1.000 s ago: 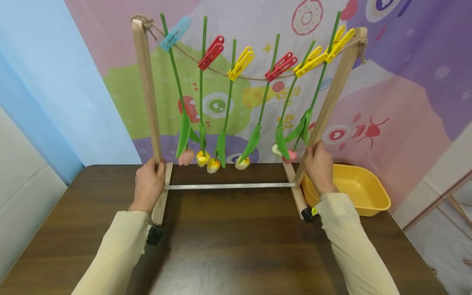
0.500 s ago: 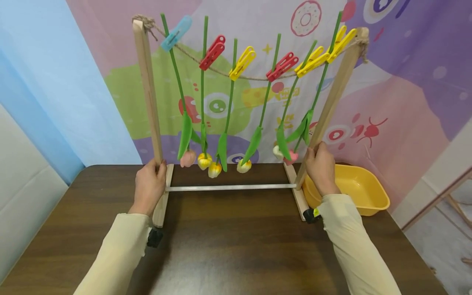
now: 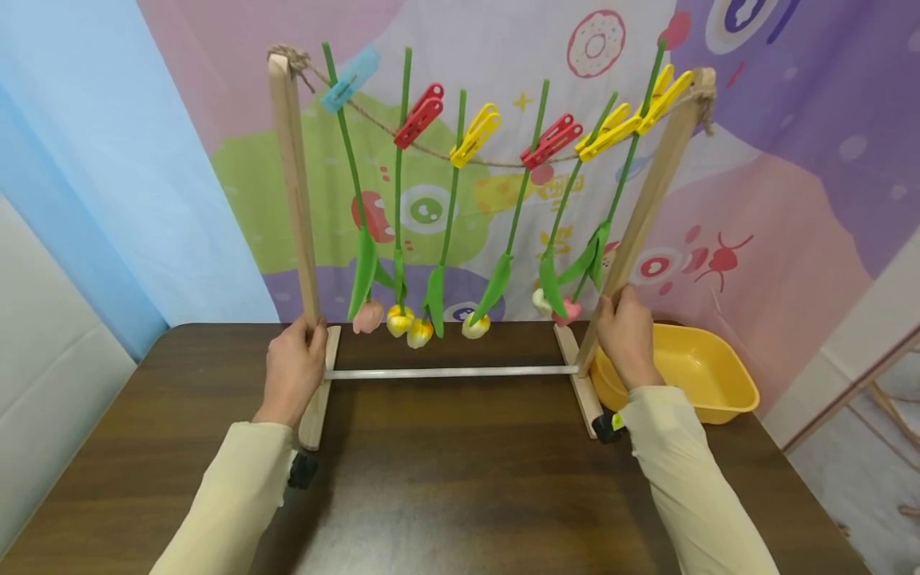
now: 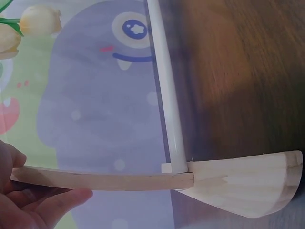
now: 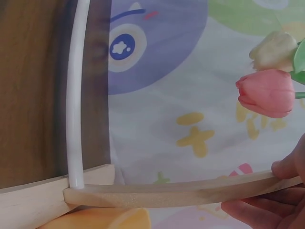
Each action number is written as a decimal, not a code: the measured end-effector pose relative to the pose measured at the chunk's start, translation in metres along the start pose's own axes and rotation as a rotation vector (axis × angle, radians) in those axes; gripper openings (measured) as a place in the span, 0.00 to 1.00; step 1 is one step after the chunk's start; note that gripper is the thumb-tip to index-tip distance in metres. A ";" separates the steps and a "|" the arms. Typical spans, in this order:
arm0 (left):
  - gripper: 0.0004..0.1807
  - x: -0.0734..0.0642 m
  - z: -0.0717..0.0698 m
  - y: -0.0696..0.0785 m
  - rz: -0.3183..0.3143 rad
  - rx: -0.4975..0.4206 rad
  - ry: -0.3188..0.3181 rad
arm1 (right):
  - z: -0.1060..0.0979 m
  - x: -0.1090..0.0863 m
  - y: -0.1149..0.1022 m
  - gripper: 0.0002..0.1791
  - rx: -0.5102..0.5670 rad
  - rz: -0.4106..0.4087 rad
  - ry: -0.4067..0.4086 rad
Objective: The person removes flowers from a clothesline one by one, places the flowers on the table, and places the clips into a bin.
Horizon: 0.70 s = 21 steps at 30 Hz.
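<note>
A wooden rack stands on the table, its left post (image 3: 295, 184) and right post (image 3: 657, 192) joined low down by a white rod (image 3: 453, 373). My left hand (image 3: 291, 371) grips the left post near its foot, thumb and fingers on either side in the left wrist view. Likewise my right hand (image 3: 627, 335) holds the right post low. Between the post tops sags a twine (image 3: 496, 164). Several artificial tulips hang from it head down, clipped by a blue clothespin (image 3: 350, 78), red clothespins (image 3: 419, 116) and yellow clothespins (image 3: 476, 135). A pink tulip (image 5: 267, 93) shows in the right wrist view.
Just behind my right hand, a yellow plastic basin (image 3: 700, 371) sits at the table's right side, close to the rack's foot. The brown wooden table (image 3: 446, 487) extends toward me. A cartoon-print cloth (image 3: 783, 184) hangs behind the rack.
The rack and backdrop sit slightly lower in the head view than before. Both hands keep their hold on the posts, and the hanging tulips have shifted a little.
</note>
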State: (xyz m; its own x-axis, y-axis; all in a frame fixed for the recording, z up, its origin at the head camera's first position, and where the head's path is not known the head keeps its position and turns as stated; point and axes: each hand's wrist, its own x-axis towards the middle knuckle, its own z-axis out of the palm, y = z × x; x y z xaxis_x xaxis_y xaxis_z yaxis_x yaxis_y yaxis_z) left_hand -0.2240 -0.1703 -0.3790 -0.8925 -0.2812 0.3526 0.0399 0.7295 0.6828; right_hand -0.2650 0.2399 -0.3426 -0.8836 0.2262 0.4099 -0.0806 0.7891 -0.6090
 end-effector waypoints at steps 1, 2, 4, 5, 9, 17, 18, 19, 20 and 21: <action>0.16 0.000 0.000 0.000 0.000 -0.001 0.002 | 0.000 0.000 0.000 0.14 0.000 0.005 -0.004; 0.16 0.000 0.000 0.000 0.002 -0.001 0.005 | 0.000 0.000 0.001 0.14 0.003 0.008 -0.007; 0.16 0.001 0.001 0.000 0.004 0.000 0.013 | 0.000 0.000 0.001 0.15 0.002 0.013 -0.012; 0.16 0.001 0.001 0.000 0.004 -0.001 0.018 | 0.000 0.000 0.001 0.15 0.002 0.014 -0.013; 0.16 0.002 0.002 -0.001 0.007 -0.009 0.021 | 0.001 0.001 0.002 0.15 -0.003 0.006 0.011; 0.16 0.000 0.002 -0.003 -0.003 -0.013 0.014 | 0.002 -0.001 0.003 0.15 -0.016 0.013 0.002; 0.16 0.000 0.002 -0.003 -0.003 -0.013 0.014 | 0.002 -0.001 0.003 0.16 -0.018 0.014 -0.001; 0.16 0.000 0.003 -0.003 -0.001 -0.012 0.017 | 0.003 -0.001 0.003 0.16 -0.017 0.016 -0.002; 0.15 0.000 0.003 -0.003 0.001 -0.014 0.018 | 0.003 -0.002 0.003 0.16 -0.016 0.018 -0.003; 0.16 0.000 0.003 -0.004 0.003 -0.013 0.016 | 0.003 -0.002 0.003 0.16 -0.018 0.018 -0.002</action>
State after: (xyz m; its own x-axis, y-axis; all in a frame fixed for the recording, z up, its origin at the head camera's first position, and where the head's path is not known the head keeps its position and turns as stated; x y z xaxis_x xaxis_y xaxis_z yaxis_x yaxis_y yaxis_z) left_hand -0.2256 -0.1709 -0.3836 -0.8851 -0.2893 0.3646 0.0484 0.7219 0.6903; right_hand -0.2650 0.2405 -0.3471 -0.8858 0.2395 0.3975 -0.0563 0.7948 -0.6043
